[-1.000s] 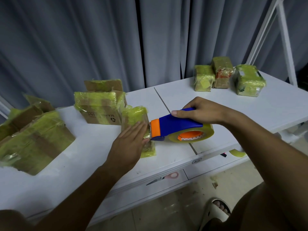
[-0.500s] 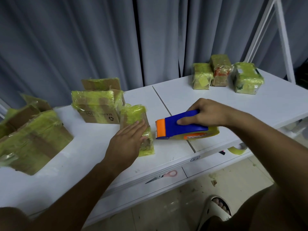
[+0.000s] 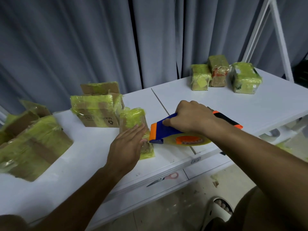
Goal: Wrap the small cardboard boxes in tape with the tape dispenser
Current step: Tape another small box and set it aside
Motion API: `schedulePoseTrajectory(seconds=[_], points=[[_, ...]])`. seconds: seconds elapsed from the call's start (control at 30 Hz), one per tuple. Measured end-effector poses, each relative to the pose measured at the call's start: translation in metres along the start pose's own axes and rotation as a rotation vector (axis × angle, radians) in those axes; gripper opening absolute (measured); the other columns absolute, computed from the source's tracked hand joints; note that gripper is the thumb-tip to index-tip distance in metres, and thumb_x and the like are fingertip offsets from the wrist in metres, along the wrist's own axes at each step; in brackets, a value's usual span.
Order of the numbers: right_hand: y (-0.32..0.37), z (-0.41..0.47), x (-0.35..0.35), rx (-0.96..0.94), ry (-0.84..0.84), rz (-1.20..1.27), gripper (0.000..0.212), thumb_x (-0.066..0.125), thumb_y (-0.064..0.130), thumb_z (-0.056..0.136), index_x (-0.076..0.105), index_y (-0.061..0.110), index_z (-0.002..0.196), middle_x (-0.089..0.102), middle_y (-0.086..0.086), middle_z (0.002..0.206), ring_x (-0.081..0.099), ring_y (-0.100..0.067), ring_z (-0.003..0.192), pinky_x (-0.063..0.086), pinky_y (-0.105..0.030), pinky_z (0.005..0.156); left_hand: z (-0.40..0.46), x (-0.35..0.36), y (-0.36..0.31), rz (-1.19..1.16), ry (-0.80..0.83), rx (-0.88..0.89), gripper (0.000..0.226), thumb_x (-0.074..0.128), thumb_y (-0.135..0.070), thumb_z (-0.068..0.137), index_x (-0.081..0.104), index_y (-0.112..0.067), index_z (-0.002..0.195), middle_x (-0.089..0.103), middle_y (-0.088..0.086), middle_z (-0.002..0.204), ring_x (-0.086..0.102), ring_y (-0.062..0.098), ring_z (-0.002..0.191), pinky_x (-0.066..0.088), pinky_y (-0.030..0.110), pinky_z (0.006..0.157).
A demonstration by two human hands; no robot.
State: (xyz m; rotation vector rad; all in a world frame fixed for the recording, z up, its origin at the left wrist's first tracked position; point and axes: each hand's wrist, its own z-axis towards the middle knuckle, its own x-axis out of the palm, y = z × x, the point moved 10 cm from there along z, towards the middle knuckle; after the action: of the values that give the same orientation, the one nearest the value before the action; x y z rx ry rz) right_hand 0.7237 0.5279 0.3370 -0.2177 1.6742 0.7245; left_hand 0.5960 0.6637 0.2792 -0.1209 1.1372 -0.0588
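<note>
right hand [image 3: 191,119] grips tape dispenser [image 3: 168,132]; left hand [image 3: 126,145] (fingers flat, released) steadies small box [image 3: 133,119].

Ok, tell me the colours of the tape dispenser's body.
The tape dispenser is blue with orange trim, seen in the head view, held in the right hand.

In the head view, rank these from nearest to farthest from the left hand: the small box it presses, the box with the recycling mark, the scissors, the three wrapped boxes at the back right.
1. Small box, under the left hand.
2. Recycling-mark box, behind-left.
3. Scissors, front-right; nearly level with 2.
4. Three wrapped boxes, far right.
</note>
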Motion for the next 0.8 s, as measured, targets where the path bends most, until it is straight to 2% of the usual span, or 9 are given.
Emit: schedulePoseTrajectory(seconds=[0.1, 0.2, 0.27, 0.33, 0.47, 0.57, 0.7, 0.8], points=[[0.007, -0.003, -0.005, -0.017, -0.030, -0.045, 0.035, 0.063, 0.053, 0.086, 0.046, 0.022, 0.089, 0.044, 0.003, 0.079, 0.051, -0.020, 0.079, 0.032, -0.032, 0.059, -0.002, -0.003, -0.002, -0.006, -0.015, 0.004, 0.056, 0.022, -0.042, 0.104, 0.058, -0.012, 0.135, 0.060, 0.002, 0.136, 0.051, 0.015, 0.131, 0.035, 0.033, 0.107], [0.001, -0.001, -0.002, 0.010, 0.036, 0.018, 0.040, 0.065, 0.056, 0.084, 0.045, 0.021, 0.079, 0.050, 0.001, 0.081, 0.051, -0.015, 0.073, 0.034, -0.030, 0.057, 0.000, -0.006, -0.003, -0.020, -0.017, 0.006, 0.053, 0.025, -0.041, 0.104, 0.059, -0.012, 0.133, 0.061, 0.003, 0.134, 0.052, 0.016, 0.129, 0.034, 0.033, 0.107], [-0.002, 0.001, 0.012, 0.025, 0.105, -0.021, 0.045, 0.066, 0.057, 0.081, 0.049, 0.015, 0.083, 0.055, 0.000, 0.087, 0.055, -0.018, 0.078, 0.040, -0.031, 0.064, 0.001, -0.005, -0.007, -0.030, -0.004, 0.028, 0.048, 0.031, -0.037, 0.103, 0.059, -0.014, 0.134, 0.061, 0.001, 0.135, 0.051, 0.014, 0.130, 0.034, 0.031, 0.107], [0.002, 0.002, 0.030, 0.003, 0.133, -0.151, 0.040, 0.065, 0.054, 0.081, 0.049, 0.019, 0.093, 0.056, -0.002, 0.093, 0.056, -0.023, 0.086, 0.044, -0.033, 0.072, 0.001, -0.001, -0.016, -0.030, 0.013, 0.065, 0.046, 0.033, -0.036, 0.102, 0.058, -0.017, 0.135, 0.059, -0.003, 0.136, 0.049, 0.011, 0.131, 0.033, 0.028, 0.108], [0.009, 0.006, 0.032, -0.019, 0.087, -0.196, 0.038, 0.065, 0.055, 0.080, 0.048, 0.022, 0.089, 0.048, 0.003, 0.081, 0.058, -0.024, 0.085, 0.043, -0.034, 0.069, 0.001, -0.002, -0.019, -0.035, 0.021, 0.050, 0.047, 0.032, -0.039, 0.101, 0.058, -0.020, 0.135, 0.058, -0.007, 0.137, 0.048, 0.008, 0.132, 0.031, 0.025, 0.109], [0.005, 0.008, 0.034, 0.005, 0.124, -0.179, 0.042, 0.066, 0.058, 0.080, 0.046, 0.022, 0.086, 0.048, 0.004, 0.081, 0.056, -0.022, 0.083, 0.042, -0.033, 0.068, 0.000, -0.003, -0.016, -0.073, 0.027, 0.040, 0.045, 0.036, -0.039, 0.100, 0.056, -0.021, 0.136, 0.058, -0.008, 0.138, 0.046, 0.008, 0.134, 0.033, 0.025, 0.109], [0.003, 0.010, 0.034, 0.023, 0.146, -0.153, 0.050, 0.068, 0.062, 0.077, 0.049, 0.021, 0.100, 0.049, 0.003, 0.083, 0.057, -0.023, 0.087, 0.047, -0.034, 0.073, -0.001, -0.002, -0.013, -0.087, 0.010, -0.029, 0.048, 0.044, -0.047, 0.093, 0.057, -0.023, 0.133, 0.057, -0.011, 0.137, 0.045, 0.006, 0.133, 0.032, 0.023, 0.106], [0.003, 0.010, 0.031, 0.024, 0.154, -0.149, 0.050, 0.069, 0.063, 0.078, 0.051, 0.020, 0.095, 0.052, 0.002, 0.083, 0.057, -0.020, 0.082, 0.046, -0.034, 0.071, -0.001, -0.003, -0.011, -0.105, -0.022, -0.063, 0.046, 0.048, -0.052, 0.093, 0.061, -0.024, 0.128, 0.059, -0.013, 0.134, 0.047, 0.006, 0.131, 0.035, 0.024, 0.102]])
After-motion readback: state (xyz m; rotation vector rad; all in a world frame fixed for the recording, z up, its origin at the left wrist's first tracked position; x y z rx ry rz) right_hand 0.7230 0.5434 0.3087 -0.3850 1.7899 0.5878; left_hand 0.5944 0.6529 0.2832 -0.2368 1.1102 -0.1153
